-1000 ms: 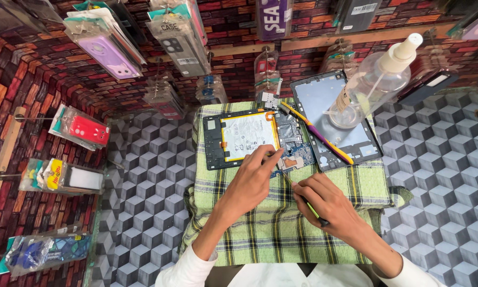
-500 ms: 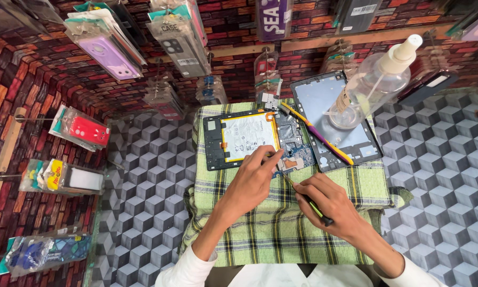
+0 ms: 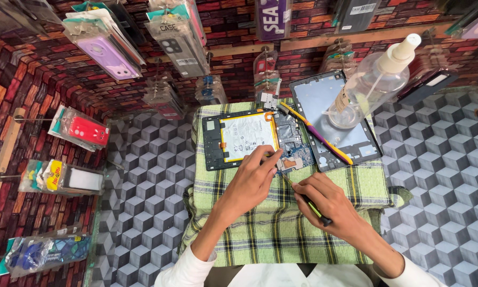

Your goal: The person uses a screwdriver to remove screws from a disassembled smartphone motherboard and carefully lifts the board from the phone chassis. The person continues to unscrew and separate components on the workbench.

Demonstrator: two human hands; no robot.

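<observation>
Here, left hand (image 3: 249, 183) at tablet (image 3: 239, 139) edge, right hand (image 3: 326, 204) near

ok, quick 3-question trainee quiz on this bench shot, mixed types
1. True or false: the left hand rests its fingers on the opened tablet.
2. The right hand holds: A) the toothbrush B) a thin screwdriver C) the spray bottle.
3. What lies across the detached back cover?

Key: 1 true. 2 B, the screwdriver. 3 the toothbrush, with the spray bottle standing on the cover too.

One head-worn camera looks steeply down, fairly near, onto the cloth-covered bench (image 3: 281, 234) before a brick-patterned wall (image 3: 233, 21).
</observation>
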